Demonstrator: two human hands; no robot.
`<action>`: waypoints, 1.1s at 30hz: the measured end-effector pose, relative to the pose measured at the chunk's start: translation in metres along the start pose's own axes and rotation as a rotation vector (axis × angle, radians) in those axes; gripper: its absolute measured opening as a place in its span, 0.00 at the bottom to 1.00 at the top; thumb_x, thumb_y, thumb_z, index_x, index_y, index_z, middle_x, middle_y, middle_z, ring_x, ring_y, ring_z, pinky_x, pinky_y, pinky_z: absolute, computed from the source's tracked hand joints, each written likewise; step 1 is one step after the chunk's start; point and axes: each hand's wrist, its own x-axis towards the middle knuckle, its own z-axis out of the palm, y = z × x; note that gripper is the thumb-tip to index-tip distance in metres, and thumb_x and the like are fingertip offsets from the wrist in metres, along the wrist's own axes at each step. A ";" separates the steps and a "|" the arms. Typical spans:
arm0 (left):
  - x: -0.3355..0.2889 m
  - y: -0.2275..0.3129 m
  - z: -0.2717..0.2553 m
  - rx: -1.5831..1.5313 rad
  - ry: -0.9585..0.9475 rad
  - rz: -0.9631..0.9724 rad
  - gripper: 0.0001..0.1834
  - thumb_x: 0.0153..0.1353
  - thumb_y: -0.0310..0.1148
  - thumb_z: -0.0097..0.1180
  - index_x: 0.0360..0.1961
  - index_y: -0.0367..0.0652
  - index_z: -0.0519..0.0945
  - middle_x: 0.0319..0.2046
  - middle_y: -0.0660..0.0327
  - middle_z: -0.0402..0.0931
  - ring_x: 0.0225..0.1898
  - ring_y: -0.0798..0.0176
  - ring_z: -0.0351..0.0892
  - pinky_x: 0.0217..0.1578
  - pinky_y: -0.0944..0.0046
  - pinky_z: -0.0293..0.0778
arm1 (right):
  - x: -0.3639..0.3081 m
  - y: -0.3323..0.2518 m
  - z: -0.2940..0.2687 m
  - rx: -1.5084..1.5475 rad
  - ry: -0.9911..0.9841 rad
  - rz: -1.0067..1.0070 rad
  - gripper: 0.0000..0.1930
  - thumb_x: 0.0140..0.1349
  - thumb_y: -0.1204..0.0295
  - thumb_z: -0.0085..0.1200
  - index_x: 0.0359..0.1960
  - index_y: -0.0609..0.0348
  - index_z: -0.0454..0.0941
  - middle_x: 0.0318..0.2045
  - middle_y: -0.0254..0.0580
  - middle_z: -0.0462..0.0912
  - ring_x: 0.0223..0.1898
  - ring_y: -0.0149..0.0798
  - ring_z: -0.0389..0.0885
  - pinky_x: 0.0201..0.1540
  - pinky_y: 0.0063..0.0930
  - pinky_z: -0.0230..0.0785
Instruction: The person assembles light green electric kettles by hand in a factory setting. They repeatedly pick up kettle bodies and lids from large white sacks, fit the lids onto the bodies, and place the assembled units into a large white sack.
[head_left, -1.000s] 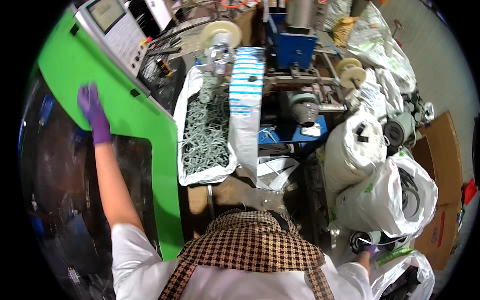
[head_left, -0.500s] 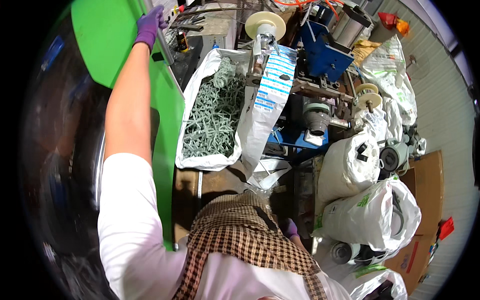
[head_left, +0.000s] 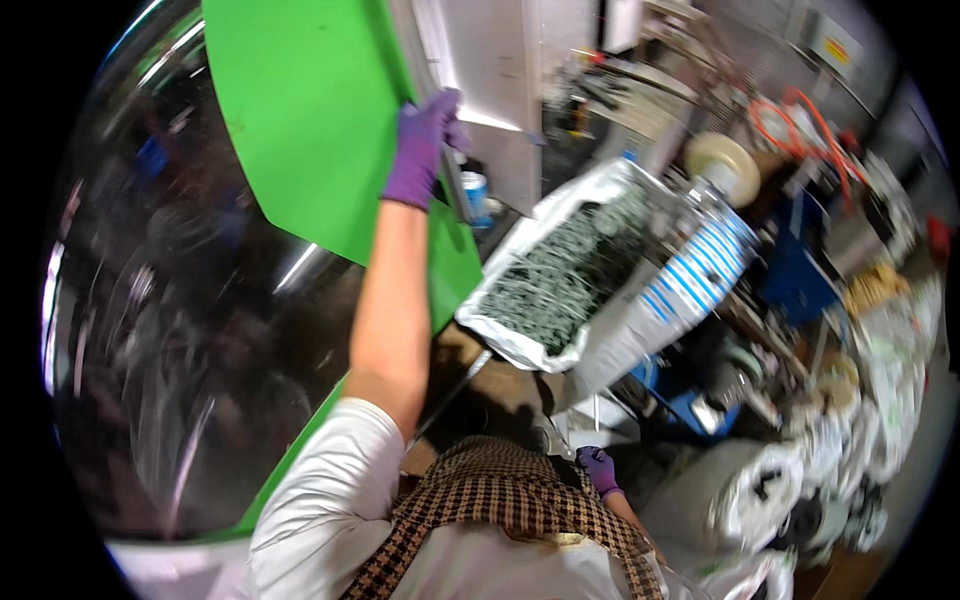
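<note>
1. Gripping, as far as the blur allows, the upright edge of the green machine door [head_left: 320,120] with the bent fingers [head_left: 450,118] of the purple-gloved left hand [head_left: 420,155]; nearly closed, with contact at the grey edge strip [head_left: 453,190].
2. Hanging low beside the checked apron [head_left: 510,500], the gloved right hand [head_left: 598,470]: loosely curled to view, with nothing visibly held; impossible to tell how far closed.
3. Judging by the hold, apparently partway through handling the door: already in contact with its edge, not yet released. Impossible to tell whether fully open or closed, so equally impossible to say how much travel is left.
4. Spreading left of the arm, within the door's green border, a glossy dark window [head_left: 200,350]. Standing just beyond the edge, a grey panel [head_left: 495,90] and a blue-and-white container [head_left: 476,200].
5. Lying right of the door, a white-lined bin [head_left: 515,345] heaped with grey-green plastic offcuts [head_left: 550,280]; alongside, a blue-striped film strip [head_left: 700,265] near a cream spool [head_left: 722,168].
6. Farther right, blurred: blue machinery [head_left: 800,270], orange hose [head_left: 825,125] and white sacks [head_left: 755,500].
</note>
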 end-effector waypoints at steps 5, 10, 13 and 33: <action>-0.116 0.064 -0.065 0.115 0.074 0.043 0.12 0.68 0.35 0.52 0.26 0.45 0.70 0.15 0.67 0.62 0.16 0.69 0.65 0.26 0.63 0.72 | 0.104 -0.121 0.077 -0.120 -0.477 -0.169 0.04 0.62 0.82 0.58 0.36 0.62 0.79 0.34 0.34 0.82 0.35 0.27 0.78 0.43 0.22 0.72; -0.218 0.113 -0.185 -0.091 -0.354 0.215 0.20 0.71 0.46 0.48 0.29 0.40 0.70 0.17 0.61 0.69 0.17 0.61 0.69 0.28 0.58 0.70 | 0.139 -0.247 0.219 -0.467 -0.713 -0.221 0.09 0.68 0.72 0.60 0.29 0.58 0.76 0.26 0.29 0.78 0.28 0.21 0.71 0.35 0.17 0.67; -0.237 0.142 -0.232 -0.296 -0.434 0.602 0.27 0.69 0.59 0.51 0.26 0.47 0.67 0.07 0.68 0.64 0.07 0.67 0.63 0.20 0.62 0.65 | 0.160 -0.262 0.298 -0.345 -0.851 -0.280 0.05 0.68 0.77 0.57 0.42 0.63 0.78 0.36 0.34 0.80 0.38 0.24 0.77 0.43 0.20 0.71; -0.297 0.207 -0.392 -0.198 -0.470 0.612 0.29 0.77 0.45 0.37 0.28 0.34 0.81 0.23 0.46 0.80 0.18 0.50 0.78 0.25 0.51 0.79 | 0.358 -0.541 1.097 -0.620 -0.536 -0.929 0.36 0.61 0.47 0.61 0.62 0.62 0.71 0.60 0.63 0.74 0.63 0.58 0.73 0.64 0.45 0.65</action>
